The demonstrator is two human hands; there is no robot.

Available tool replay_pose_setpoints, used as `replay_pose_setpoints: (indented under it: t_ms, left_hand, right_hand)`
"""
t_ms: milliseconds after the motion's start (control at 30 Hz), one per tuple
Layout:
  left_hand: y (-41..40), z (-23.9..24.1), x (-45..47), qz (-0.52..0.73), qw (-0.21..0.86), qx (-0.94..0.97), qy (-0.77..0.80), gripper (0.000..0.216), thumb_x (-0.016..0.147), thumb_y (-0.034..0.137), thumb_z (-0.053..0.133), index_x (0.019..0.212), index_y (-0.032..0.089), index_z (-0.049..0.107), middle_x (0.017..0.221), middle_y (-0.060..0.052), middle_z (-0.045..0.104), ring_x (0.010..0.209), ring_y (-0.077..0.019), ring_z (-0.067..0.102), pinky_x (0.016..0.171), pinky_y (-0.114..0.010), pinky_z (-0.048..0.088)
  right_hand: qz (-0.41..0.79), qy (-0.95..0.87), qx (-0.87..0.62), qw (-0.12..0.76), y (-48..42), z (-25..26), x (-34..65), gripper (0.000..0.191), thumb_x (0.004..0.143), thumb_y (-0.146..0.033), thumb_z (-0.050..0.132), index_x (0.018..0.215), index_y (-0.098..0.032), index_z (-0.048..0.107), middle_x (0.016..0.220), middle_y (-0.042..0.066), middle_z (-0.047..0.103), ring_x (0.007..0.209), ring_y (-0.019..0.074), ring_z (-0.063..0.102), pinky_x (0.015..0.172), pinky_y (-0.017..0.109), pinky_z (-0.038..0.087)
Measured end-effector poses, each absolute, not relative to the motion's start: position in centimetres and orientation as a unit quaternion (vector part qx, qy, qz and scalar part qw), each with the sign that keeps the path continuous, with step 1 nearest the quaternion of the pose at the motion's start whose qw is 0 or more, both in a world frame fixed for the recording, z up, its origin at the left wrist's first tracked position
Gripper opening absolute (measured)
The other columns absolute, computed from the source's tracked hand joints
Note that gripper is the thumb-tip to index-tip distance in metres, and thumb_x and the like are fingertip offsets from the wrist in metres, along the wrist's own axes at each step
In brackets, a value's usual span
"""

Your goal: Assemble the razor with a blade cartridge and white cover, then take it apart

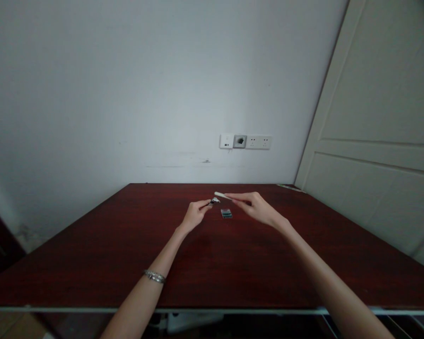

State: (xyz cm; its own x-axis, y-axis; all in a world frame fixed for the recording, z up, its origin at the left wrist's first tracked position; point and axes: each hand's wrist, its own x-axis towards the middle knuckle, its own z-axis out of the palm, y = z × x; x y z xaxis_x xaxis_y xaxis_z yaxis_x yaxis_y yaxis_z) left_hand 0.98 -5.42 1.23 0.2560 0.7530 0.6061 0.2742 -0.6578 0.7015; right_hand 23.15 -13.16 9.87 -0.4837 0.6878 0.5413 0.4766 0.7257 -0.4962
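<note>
My left hand (pixel 195 214) is closed in a pinch on a small thing with a dark handle and a shiny silver head (pixel 215 200); its exact kind is too small to make out. Between the thumb and fingers of my right hand (pixel 257 207) is a slim white stick (pixel 219 194), its tip pointing left. That tip hovers just above and beside the silver head; whether they touch I cannot tell. A small flat clear case with a dark greenish band (pixel 226 213) lies on the table below and between both hands.
The dark red wooden table (pixel 212 273) reaches back to a pale wall with a row of sockets (pixel 245 141). A white panelled door (pixel 378 117) stands along the right side. A flat strip (pixel 290 188) lies at the far right corner. Beneath the front edge is a shelf with a white object (pixel 194 322).
</note>
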Motion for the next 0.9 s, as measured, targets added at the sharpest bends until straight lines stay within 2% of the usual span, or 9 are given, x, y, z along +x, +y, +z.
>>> replay_pose_setpoints:
  t_ms: [100, 267, 533, 633, 800, 900]
  left_hand:
    - [-5.3, 1.2, 1.0, 0.512, 0.234, 0.754, 0.338, 0.026, 0.076, 0.024, 0.057, 0.098, 0.016, 0.068, 0.104, -0.008, 0.066, 0.096, -0.0228, 0.062, 0.088, -0.036, 0.045]
    - [-5.5, 1.3, 1.0, 0.515, 0.242, 0.749, 0.338, 0.027, 0.077, 0.027, 0.058, 0.099, 0.015, 0.067, 0.103, -0.008, 0.067, 0.093, -0.0230, 0.063, 0.086, -0.036, 0.046]
    - [-5.6, 1.5, 1.1, 0.517, 0.249, 0.744, 0.343, 0.026, 0.076, 0.027, 0.057, 0.097, 0.016, 0.069, 0.101, -0.007, 0.067, 0.094, -0.0235, 0.062, 0.086, -0.035, 0.045]
    - [-5.5, 1.4, 1.0, 0.519, 0.257, 0.737, 0.348, 0.026, 0.075, 0.028, 0.058, 0.095, 0.015, 0.069, 0.095, -0.007, 0.069, 0.089, -0.0235, 0.063, 0.083, -0.034, 0.046]
    - [-5.6, 1.7, 0.9, 0.522, 0.262, 0.734, 0.347, 0.022, 0.075, 0.028, 0.056, 0.085, 0.014, 0.070, 0.082, -0.005, 0.070, 0.074, -0.0191, 0.063, 0.073, -0.029, 0.048]
    - [-5.7, 1.7, 1.2, 0.525, 0.315, 0.717, 0.333, 0.021, 0.077, 0.030, 0.055, 0.077, 0.012, 0.065, 0.072, -0.005, 0.068, 0.066, -0.0166, 0.063, 0.067, -0.027, 0.049]
  right_hand:
    - [0.172, -0.874, -0.308, 0.336, -13.2, 9.7, 23.0, 0.033, 0.084, -0.026, 0.048, 0.115, -0.028, 0.058, 0.109, 0.001, 0.064, 0.092, 0.0220, 0.062, 0.085, 0.040, 0.046]
    - [0.150, -0.844, -0.324, 0.401, -12.7, 9.2, 22.8, 0.034, 0.086, -0.027, 0.046, 0.118, -0.026, 0.056, 0.117, 0.002, 0.060, 0.104, 0.0225, 0.058, 0.092, 0.043, 0.042]
    - [0.183, -0.841, -0.318, 0.399, -12.2, 8.1, 22.7, 0.034, 0.085, -0.030, 0.046, 0.118, -0.024, 0.056, 0.115, 0.003, 0.061, 0.103, 0.0227, 0.058, 0.091, 0.045, 0.044]
    - [0.173, -0.824, -0.334, 0.425, -12.2, 7.9, 22.7, 0.035, 0.085, -0.030, 0.046, 0.118, -0.023, 0.056, 0.116, 0.004, 0.060, 0.104, 0.0238, 0.057, 0.092, 0.046, 0.043]
    - [0.213, -0.845, -0.305, 0.384, -12.8, 7.7, 22.4, 0.034, 0.085, -0.031, 0.047, 0.116, -0.024, 0.058, 0.114, 0.003, 0.062, 0.101, 0.0220, 0.059, 0.090, 0.044, 0.044]
    - [0.203, -0.813, -0.321, 0.442, -12.8, 7.3, 22.0, 0.035, 0.086, -0.032, 0.045, 0.117, -0.024, 0.057, 0.117, 0.003, 0.060, 0.106, 0.0219, 0.056, 0.094, 0.043, 0.041]
